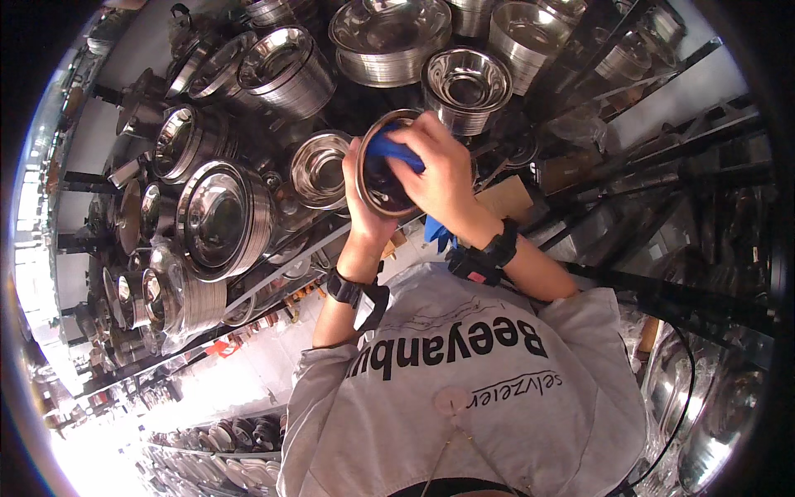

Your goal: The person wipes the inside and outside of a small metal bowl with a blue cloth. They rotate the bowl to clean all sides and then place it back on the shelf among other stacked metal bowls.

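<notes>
A round steel bowl [367,197] is tilted in front of me, its opening turned partly towards my right side. My left hand [366,208] grips it by the outer wall and rim. My right hand [435,168] reaches over the opening, its fingers pinching a blue cloth [395,151] against the inside of the bowl. More blue material [438,231] hangs below my right wrist. Just left of the held bowl stands another steel bowl [321,169], and beyond it a stack of small steel bowls [467,84]. Both wrists wear black straps.
Stacks of steel basins [391,37] stand at the far side, with wide steel dishes [217,217] stacked on the left. Plastic film [171,292] covers some of them. A metal shelf edge [289,267] runs below. A piece of cardboard [506,199] lies right of my hands.
</notes>
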Motion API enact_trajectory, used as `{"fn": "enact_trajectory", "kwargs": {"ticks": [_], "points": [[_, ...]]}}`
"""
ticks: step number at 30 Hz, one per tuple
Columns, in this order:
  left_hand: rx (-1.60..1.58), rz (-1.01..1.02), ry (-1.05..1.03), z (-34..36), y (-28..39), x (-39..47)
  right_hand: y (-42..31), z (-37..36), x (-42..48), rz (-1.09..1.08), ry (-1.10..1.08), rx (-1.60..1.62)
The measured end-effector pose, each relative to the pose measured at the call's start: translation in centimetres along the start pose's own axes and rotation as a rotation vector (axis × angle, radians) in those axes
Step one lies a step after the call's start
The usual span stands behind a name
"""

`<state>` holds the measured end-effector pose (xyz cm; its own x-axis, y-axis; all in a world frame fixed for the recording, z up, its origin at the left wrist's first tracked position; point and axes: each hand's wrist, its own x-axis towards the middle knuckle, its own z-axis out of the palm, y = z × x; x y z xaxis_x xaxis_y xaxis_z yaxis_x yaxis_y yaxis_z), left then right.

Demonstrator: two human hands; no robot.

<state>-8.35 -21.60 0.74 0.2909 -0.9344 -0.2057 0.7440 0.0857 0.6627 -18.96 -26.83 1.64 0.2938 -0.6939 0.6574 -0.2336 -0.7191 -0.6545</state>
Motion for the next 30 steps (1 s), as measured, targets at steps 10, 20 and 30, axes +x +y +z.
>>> {"fn": "enact_trajectory", "kwargs": {"ticks": [10, 20, 30], "points": [[0.223, 0.152, -0.132, -0.2, 2.0, 0.1, 0.6, -0.2, -1.8, -0.072, -0.259, -0.044], [-0.318, -0.184, -0.396, -3.5, 2.0, -0.3, 2.3, -2.6, -0.4, -0.149, 0.27, 0.0], [0.315, -0.189, -0.297, -2.8, 2.7, -1.5, 2.2, -2.8, -1.5, 0.073, 0.003, 0.255]]}}
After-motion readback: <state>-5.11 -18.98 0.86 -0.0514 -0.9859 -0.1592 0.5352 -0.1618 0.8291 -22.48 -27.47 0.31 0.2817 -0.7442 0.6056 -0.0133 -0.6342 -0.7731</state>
